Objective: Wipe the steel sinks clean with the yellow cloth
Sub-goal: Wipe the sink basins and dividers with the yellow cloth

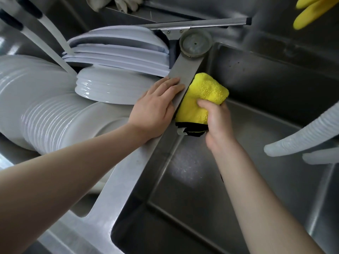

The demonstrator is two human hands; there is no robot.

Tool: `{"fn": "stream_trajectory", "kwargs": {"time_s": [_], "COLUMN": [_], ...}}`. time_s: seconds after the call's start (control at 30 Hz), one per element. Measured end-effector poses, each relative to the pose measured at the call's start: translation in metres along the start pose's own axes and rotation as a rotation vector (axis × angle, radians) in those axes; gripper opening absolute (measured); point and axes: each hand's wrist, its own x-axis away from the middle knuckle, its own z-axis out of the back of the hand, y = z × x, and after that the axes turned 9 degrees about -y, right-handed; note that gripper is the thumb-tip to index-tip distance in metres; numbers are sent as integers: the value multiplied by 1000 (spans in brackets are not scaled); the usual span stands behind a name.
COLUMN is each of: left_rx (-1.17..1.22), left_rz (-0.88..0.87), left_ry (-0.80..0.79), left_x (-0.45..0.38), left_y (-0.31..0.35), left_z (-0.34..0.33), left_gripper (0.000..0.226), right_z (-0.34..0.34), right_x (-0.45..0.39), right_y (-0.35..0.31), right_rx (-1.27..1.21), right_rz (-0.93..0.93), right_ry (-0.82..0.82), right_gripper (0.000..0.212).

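A folded yellow cloth (201, 96) with a black edge is pressed against the left inner wall of the right steel sink (247, 162), just under the divider. My right hand (217, 123) grips the cloth from below, fingers curled round it. My left hand (157, 107) rests flat with straight fingers on the steel divider (128, 180) between the two sinks. The left sink (16, 154) is mostly hidden under stacked white dishes.
Stacks of white plates and bowls (113, 85) fill the left sink. A round drain cover (195, 43) lies at the far end of the divider. A ribbed grey hose (302, 140) reaches in from the right. Yellow rubber gloves (311, 11) hang at top right.
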Motion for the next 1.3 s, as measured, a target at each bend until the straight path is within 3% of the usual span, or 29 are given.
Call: {"fn": "stream_trajectory", "kwargs": {"time_s": [0.2, 0.3, 0.53, 0.97, 1.17, 1.3], "left_rx": [-2, 1, -19, -34, -36, -43], "left_rz": [-18, -30, -21, -10, -9, -7], "left_ry": [5, 8, 4, 4, -3, -16], "left_x": [0, 1, 2, 2, 2, 2], "left_y": [0, 0, -2, -1, -2, -2], "left_z": [1, 1, 2, 0, 0, 1], "left_gripper": [56, 52, 50, 50, 49, 49], "right_z": [3, 7, 15, 31, 26, 18], "right_x": [-9, -18, -39, -75, -77, -68], "right_y": [-2, 13, 52, 87, 78, 55], "right_rx": [70, 96, 4, 211, 145, 43], "right_rz": [22, -4, -41, -269, -232, -156], "right_ry": [13, 5, 19, 172, 231, 161], "right_gripper": [39, 46, 49, 63, 58, 57]}}
